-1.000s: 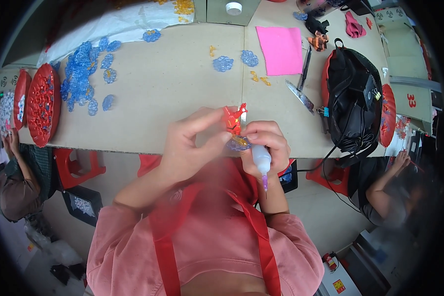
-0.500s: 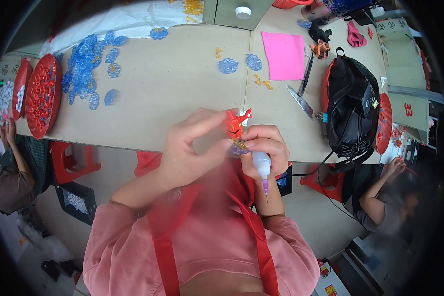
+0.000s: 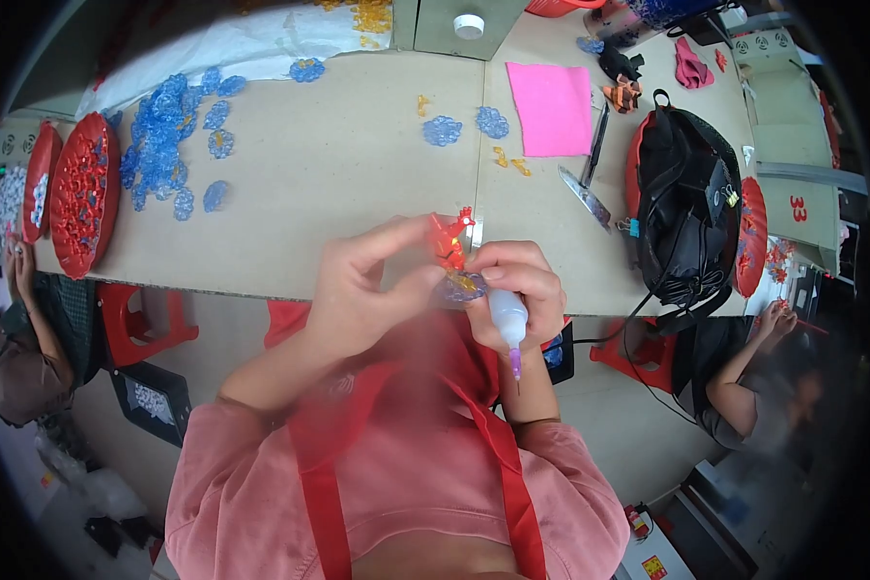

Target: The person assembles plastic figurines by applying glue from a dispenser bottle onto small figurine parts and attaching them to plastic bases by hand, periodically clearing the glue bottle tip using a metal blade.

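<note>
Red plastic piece (image 3: 449, 239) pinched in left grip (image 3: 362, 290); right grip (image 3: 522, 290) clasps white glue bottle (image 3: 507, 319).

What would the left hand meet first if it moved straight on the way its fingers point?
Probably the red piece at its fingertips, with the right hand directly behind. The left hand points to the right; depth is unclear.
</note>
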Demonstrator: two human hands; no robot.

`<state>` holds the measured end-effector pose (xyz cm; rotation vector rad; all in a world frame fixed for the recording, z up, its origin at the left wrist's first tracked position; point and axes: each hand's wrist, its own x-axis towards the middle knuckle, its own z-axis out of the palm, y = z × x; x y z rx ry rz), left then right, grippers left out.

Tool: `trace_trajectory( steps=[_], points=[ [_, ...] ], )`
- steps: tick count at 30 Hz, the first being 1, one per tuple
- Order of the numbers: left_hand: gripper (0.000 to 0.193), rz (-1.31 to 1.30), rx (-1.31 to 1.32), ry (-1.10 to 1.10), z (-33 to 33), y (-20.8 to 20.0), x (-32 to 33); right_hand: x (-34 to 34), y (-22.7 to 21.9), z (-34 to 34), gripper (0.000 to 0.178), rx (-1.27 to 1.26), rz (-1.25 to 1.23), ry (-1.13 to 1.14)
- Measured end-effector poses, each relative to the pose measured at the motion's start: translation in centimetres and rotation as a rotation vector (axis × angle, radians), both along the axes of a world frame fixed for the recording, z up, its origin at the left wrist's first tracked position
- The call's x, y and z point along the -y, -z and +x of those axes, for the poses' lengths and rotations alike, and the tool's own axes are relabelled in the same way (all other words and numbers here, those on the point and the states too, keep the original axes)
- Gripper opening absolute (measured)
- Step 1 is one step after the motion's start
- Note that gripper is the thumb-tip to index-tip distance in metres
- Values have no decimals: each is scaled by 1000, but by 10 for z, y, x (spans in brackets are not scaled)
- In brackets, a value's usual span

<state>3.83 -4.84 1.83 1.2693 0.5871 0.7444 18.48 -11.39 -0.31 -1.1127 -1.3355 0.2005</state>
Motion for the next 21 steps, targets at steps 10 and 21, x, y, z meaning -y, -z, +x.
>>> trace_trajectory(
  steps=[10,21],
  points=[
    [40,-98,81,3,-2,3,0,1,-10,3,28,72,-40,-33],
    [40,-89,22,6,-3,1,-1,0,-8,-1,29,2,-56,-39]
  ],
)
